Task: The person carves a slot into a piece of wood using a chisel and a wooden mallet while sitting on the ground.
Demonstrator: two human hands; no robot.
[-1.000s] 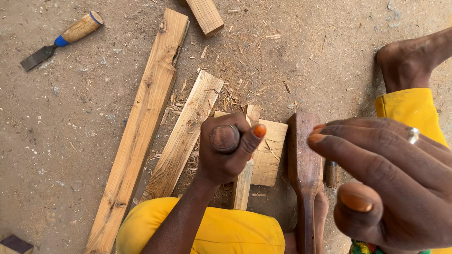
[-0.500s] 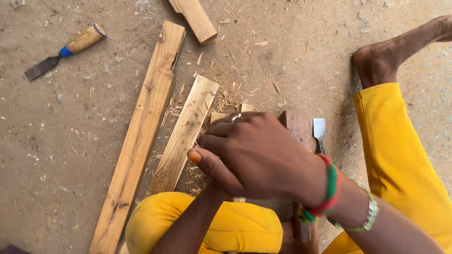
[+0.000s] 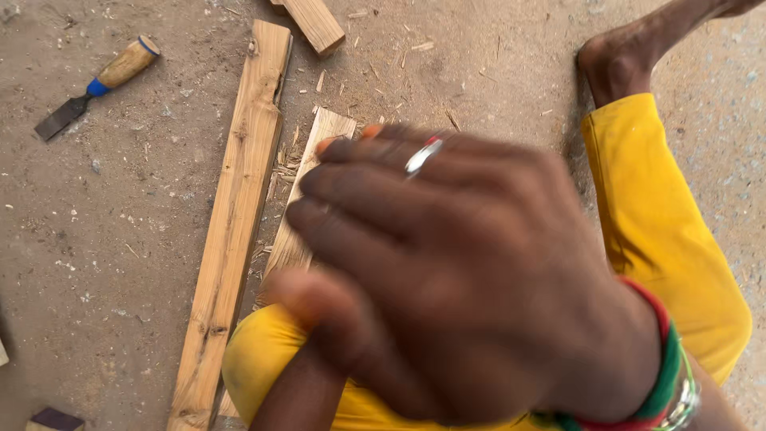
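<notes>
My right hand [image 3: 479, 279] fills the middle of the view, blurred and close to the camera, back up, fingers stretched out. It wears a ring, red and green bangles and a watch. Nothing shows in it. My left forearm [image 3: 291, 395] rises from the bottom and runs under the right hand, so my left hand and whatever it holds are hidden. A short pale plank [image 3: 307, 199] with splinters beside it lies just past the fingertips. A long plank [image 3: 239, 215] lies left of it on the dirt floor.
A chisel [image 3: 96, 84] with a wooden handle and blue collar lies at the upper left. A wood block [image 3: 315, 22] sits at the top edge. My yellow trouser leg [image 3: 662, 231] and bare foot [image 3: 622, 56] stretch along the right. A small dark block [image 3: 52, 419] is at the bottom left.
My right hand moved from the right over my left hand, then rose toward the camera. It now hides the left hand, the round handle that hand gripped, and the wooden mallet.
</notes>
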